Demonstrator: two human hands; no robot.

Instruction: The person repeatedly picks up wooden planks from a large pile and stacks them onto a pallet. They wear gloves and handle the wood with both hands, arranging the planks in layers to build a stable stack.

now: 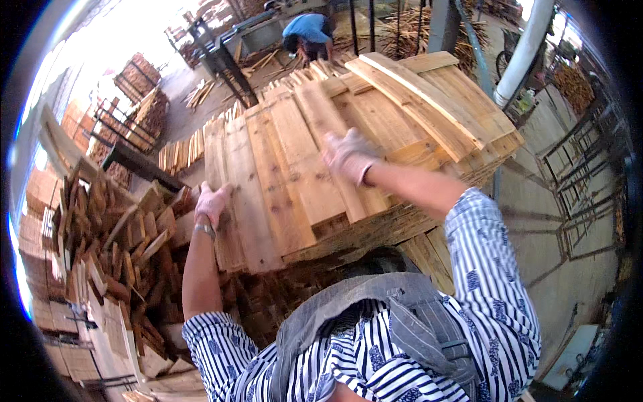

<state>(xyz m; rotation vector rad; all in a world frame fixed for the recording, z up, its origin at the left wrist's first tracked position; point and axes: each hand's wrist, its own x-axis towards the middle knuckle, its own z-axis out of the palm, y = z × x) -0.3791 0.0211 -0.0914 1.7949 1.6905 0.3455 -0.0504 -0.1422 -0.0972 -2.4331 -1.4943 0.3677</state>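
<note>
Here the person stands close against a tall stack of thin wooden boards (295, 167), which fills the middle of the view and slopes away to the far right. The left hand (211, 203) lies on the near left edge of the stack, fingers curled around the side of the outer board, probably to keep this edge in line. The right hand (349, 157), in a light glove, rests flat and spread on top of a board in the middle, pressing it down so it does not slide. The top boards at the far right (429, 87) lie a little crooked and stick out over the edge. On the left, a loose heap of short wood pieces (127, 241) comes very near the left arm, so there is little room on that side. On the right the concrete floor (556, 268) is open up to the metal racks (583, 174). Far behind, another person in a blue shirt (307, 28) bends over more wood.
</note>
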